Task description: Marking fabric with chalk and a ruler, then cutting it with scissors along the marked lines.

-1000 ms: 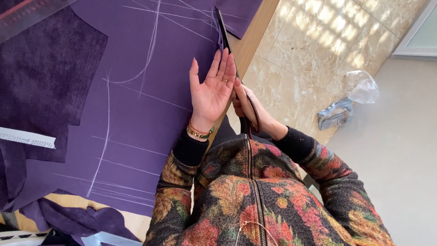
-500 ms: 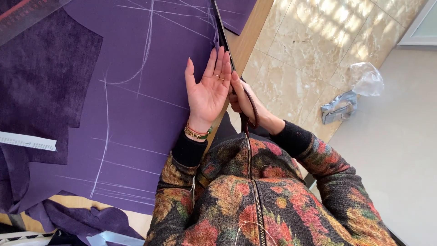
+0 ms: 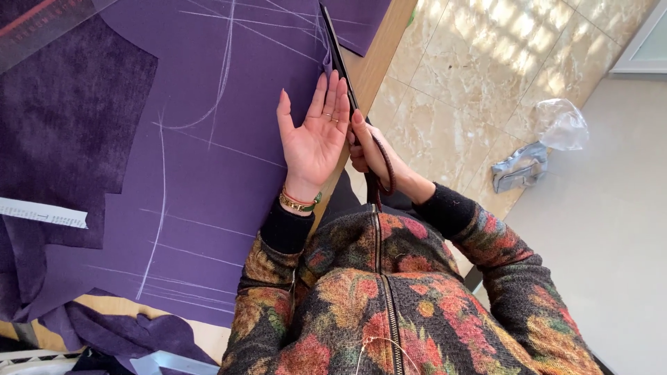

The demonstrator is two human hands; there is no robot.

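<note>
My right hand [image 3: 368, 149] is closed around the dark handles of a pair of long scissors [image 3: 340, 59], whose black blades run up along the right edge of the purple fabric [image 3: 208, 173] near the table's edge; whether the blades are parted or together I cannot tell from this angle. My left hand [image 3: 316, 135] lies open and flat just beside the blades, fingers together and stretched out, thumb spread toward the chalk lines [image 3: 222, 76], pressing the cloth to the wooden table [image 3: 379, 55]. A gold-and-red bracelet [image 3: 299, 201] sits at that wrist above the sleeve of a flowered knit jacket [image 3: 389, 298]. To do this cut well, I judge the flat hand should stay close to the blades but never ahead of the points, keeping the cloth from creeping or puckering, while the lower blade rides on the table and the strokes stay long and even along the marked line. The risk, as I read it, is the fabric lifting at the overhanging edge and the cut wandering off the chalk. Farther out, a darker velvety piece [image 3: 69, 118] overlaps the cloth at left with a white measuring strip [image 3: 42, 212] across it, and a crumpled clear plastic bag [image 3: 563, 125] and a grey scrap [image 3: 517, 167] lie on the tiled floor [image 3: 458, 69].
</note>
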